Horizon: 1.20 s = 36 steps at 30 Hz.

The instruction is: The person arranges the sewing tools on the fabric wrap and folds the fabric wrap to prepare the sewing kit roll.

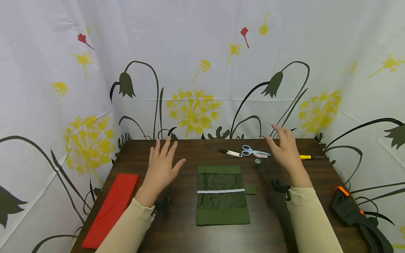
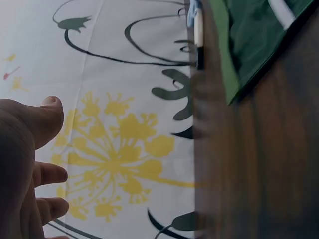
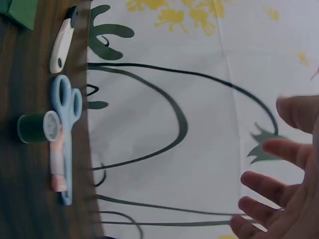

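My left hand (image 1: 159,172) hovers over the left part of the table, fingers spread and nothing in them. Its thumb and fingertips show at the edge of the left wrist view. On the other side my right hand (image 1: 286,151) is raised over the table, empty, with fingers apart. Between the hands a green fabric tool roll (image 1: 221,216) lies unfolded, a white band across it and a small tab at its right. Nearest the right hand are light-blue scissors (image 1: 247,151), a small pink-and-white item (image 3: 57,164), a green thread spool (image 3: 32,128) and a white, black-ended cutter (image 3: 61,47).
A red flat case (image 1: 110,211) lies along the table's left side. At the right are a yellow-handled screwdriver (image 1: 305,157) and a black strapped item with orange parts (image 1: 346,209). A flower-printed white curtain (image 1: 196,42) hangs behind the dark wooden table (image 1: 180,232).
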Each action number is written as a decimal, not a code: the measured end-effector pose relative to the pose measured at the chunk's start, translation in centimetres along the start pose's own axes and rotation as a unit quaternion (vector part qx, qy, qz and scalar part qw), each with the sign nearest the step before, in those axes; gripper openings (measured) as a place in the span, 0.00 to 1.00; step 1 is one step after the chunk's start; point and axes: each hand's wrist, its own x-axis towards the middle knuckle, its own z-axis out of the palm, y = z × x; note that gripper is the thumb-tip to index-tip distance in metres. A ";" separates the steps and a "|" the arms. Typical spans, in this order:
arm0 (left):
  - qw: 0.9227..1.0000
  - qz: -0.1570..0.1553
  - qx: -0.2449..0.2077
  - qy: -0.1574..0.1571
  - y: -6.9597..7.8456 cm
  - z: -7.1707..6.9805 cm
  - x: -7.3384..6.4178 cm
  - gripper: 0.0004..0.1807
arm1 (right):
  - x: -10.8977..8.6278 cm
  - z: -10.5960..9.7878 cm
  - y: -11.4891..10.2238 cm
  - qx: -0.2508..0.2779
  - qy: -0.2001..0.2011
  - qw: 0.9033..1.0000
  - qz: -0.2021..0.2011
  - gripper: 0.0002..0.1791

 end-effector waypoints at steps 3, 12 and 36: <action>1.000 -0.001 -0.014 -0.012 0.0 0.9 -0.9 0.45 | -0.1 0.4 0.8 0.026 0.030 0.999 0.027 0.30; 0.992 0.008 -0.109 -0.058 1.3 3.5 -3.4 0.41 | -1.1 0.7 3.6 0.081 0.044 0.986 0.136 0.26; 0.939 0.141 -0.176 -0.259 -0.3 8.5 -2.7 0.46 | -2.2 6.0 9.6 0.209 -0.096 0.942 0.243 0.27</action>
